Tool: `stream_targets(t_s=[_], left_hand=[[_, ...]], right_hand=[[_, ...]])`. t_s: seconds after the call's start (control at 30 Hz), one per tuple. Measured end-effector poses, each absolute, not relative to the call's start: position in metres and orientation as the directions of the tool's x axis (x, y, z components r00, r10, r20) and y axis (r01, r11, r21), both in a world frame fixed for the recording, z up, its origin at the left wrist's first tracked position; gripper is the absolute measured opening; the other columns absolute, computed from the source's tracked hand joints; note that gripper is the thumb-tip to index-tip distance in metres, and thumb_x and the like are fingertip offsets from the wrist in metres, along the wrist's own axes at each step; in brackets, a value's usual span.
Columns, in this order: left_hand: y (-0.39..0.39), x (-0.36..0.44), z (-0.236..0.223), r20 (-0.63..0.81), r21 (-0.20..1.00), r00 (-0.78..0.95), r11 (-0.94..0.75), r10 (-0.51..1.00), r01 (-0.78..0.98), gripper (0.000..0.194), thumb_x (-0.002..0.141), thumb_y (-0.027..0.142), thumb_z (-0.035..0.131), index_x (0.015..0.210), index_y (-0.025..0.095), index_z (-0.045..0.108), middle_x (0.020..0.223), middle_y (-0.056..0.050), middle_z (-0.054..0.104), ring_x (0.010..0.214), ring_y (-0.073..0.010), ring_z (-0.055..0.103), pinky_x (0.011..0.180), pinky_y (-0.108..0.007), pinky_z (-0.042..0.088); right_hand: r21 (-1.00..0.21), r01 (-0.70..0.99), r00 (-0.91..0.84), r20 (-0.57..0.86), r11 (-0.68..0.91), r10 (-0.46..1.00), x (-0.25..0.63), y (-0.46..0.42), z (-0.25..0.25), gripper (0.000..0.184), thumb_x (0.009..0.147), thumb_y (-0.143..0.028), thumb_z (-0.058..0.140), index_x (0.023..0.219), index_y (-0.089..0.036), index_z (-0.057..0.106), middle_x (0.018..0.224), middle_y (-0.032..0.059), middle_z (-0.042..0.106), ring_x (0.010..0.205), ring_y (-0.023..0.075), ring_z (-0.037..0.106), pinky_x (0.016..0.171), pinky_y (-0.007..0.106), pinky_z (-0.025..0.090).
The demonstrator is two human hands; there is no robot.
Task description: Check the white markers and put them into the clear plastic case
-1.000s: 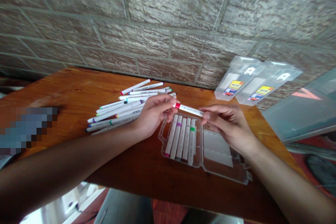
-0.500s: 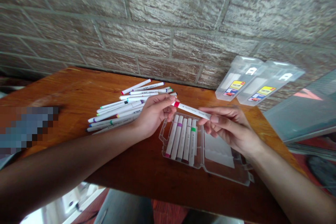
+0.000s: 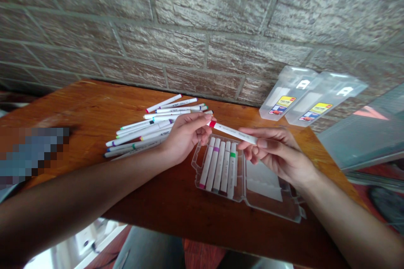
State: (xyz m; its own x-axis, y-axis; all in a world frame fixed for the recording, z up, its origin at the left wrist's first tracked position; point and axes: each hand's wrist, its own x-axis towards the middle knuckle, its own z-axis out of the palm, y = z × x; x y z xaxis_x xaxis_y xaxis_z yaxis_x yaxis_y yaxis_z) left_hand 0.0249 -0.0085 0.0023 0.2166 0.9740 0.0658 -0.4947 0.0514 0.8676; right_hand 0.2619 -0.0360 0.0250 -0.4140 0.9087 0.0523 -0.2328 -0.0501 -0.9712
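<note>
Wooden table [image 3: 78,113], left hand [image 3: 184,138] facing right hand [image 3: 282,153], each grip pinching one shared red-banded marker [image 3: 232,131]

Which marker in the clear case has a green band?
The rightmost marker in the row of five; the other four markers show no green.

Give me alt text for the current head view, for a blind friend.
A person's left hand and right hand hold a red-banded marker between them, near an open clear case with a row of markers. A pile of markers lies left; two clear boxes sit by the wall at the table's back right.
</note>
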Motion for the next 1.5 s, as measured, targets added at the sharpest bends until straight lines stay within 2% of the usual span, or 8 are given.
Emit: stream_targets(t_s=[0.43, 0.57, 0.67, 0.9, 1.07, 1.2, 1.33, 1.5], left_hand=[[-0.008, 0.025, 0.001, 0.044, 0.864, 0.208, 0.067, 0.977, -0.499, 0.024, 0.076, 0.031, 0.087, 0.083, 0.011, 0.076, 0.060, 0.001, 0.065, 0.044, -0.0068, 0.051, 0.045, -0.021, 0.037], [-0.008, 0.025, 0.000, 0.046, 0.869, 0.199, 0.059, 0.979, -0.491, 0.024, 0.076, 0.032, 0.087, 0.084, 0.011, 0.077, 0.059, 0.001, 0.064, 0.045, -0.0065, 0.050, 0.045, -0.021, 0.037], [-0.008, 0.025, -0.001, 0.072, 0.890, 0.198, 0.026, 0.978, -0.455, 0.024, 0.079, 0.034, 0.085, 0.083, 0.013, 0.076, 0.061, 0.002, 0.063, 0.045, -0.0061, 0.050, 0.045, -0.020, 0.036], [-0.014, 0.026, 0.000, 0.240, 0.931, 0.193, -0.168, 0.951, -0.325, 0.026, 0.082, 0.038, 0.086, 0.088, 0.016, 0.075, 0.059, 0.003, 0.063, 0.045, -0.0078, 0.051, 0.046, -0.022, 0.037], [-0.018, 0.028, 0.001, 0.275, 0.933, 0.193, -0.212, 0.942, -0.292, 0.027, 0.083, 0.037, 0.086, 0.097, 0.015, 0.077, 0.067, 0.000, 0.068, 0.049, -0.0082, 0.053, 0.046, -0.021, 0.039], [-0.024, 0.028, 0.001, 0.330, 0.933, 0.190, -0.287, 0.925, -0.219, 0.029, 0.089, 0.042, 0.080, 0.101, 0.015, 0.080, 0.070, -0.002, 0.069, 0.052, -0.0090, 0.054, 0.048, -0.021, 0.041], [-0.036, 0.025, 0.004, 0.440, 0.897, 0.221, -0.439, 0.870, -0.057, 0.026, 0.094, 0.037, 0.076, 0.109, 0.017, 0.082, 0.072, -0.004, 0.072, 0.056, -0.0118, 0.057, 0.052, -0.022, 0.043], [-0.045, 0.019, 0.006, 0.596, 0.723, 0.386, -0.680, 0.704, 0.125, 0.024, 0.094, 0.031, 0.076, 0.115, 0.022, 0.083, 0.085, -0.009, 0.079, 0.072, -0.0180, 0.069, 0.068, -0.028, 0.052]], right_hand=[[-0.972, -0.230, -0.435, 0.062, -0.045, 0.898, 0.262, -0.036, 0.026, 0.029, 0.081, -0.023, 0.079, 0.109, -0.023, 0.086, 0.093, 0.0094, 0.085, 0.066, 0.0192, 0.074, 0.056, 0.031, 0.060], [-0.963, -0.259, -0.477, 0.063, -0.072, 0.877, 0.261, -0.034, 0.027, 0.030, 0.081, -0.026, 0.077, 0.108, -0.022, 0.087, 0.092, 0.0103, 0.085, 0.067, 0.0196, 0.075, 0.058, 0.030, 0.061], [-0.969, -0.237, -0.462, 0.052, -0.066, 0.886, 0.260, -0.032, 0.023, 0.028, 0.083, -0.033, 0.082, 0.107, -0.020, 0.086, 0.088, 0.0112, 0.084, 0.065, 0.0184, 0.075, 0.058, 0.028, 0.060], [-0.992, 0.040, -0.430, 0.087, 0.116, 0.898, 0.257, -0.029, 0.013, 0.027, 0.083, -0.036, 0.090, 0.105, -0.020, 0.086, 0.082, 0.0066, 0.083, 0.062, 0.0140, 0.071, 0.058, 0.025, 0.059], [-0.958, 0.104, -0.452, 0.193, 0.267, 0.871, 0.257, -0.028, 0.007, 0.020, 0.089, -0.034, 0.084, 0.106, -0.022, 0.085, 0.096, 0.0058, 0.085, 0.078, 0.0164, 0.077, 0.074, 0.029, 0.063], [-0.874, 0.215, -0.456, 0.305, 0.436, 0.836, 0.258, -0.029, 0.004, 0.017, 0.095, -0.031, 0.077, 0.109, -0.022, 0.084, 0.100, 0.0048, 0.085, 0.085, 0.0193, 0.078, 0.080, 0.032, 0.063], [-0.713, 0.372, -0.466, 0.410, 0.594, 0.784, 0.259, -0.031, 0.006, 0.016, 0.097, -0.025, 0.074, 0.110, -0.022, 0.082, 0.101, 0.0056, 0.085, 0.084, 0.0210, 0.079, 0.079, 0.034, 0.062], [-0.613, 0.392, -0.464, 0.512, 0.686, 0.723, 0.258, -0.032, 0.011, 0.016, 0.096, -0.021, 0.071, 0.108, -0.023, 0.082, 0.103, 0.0076, 0.084, 0.090, 0.0237, 0.080, 0.081, 0.037, 0.063]])
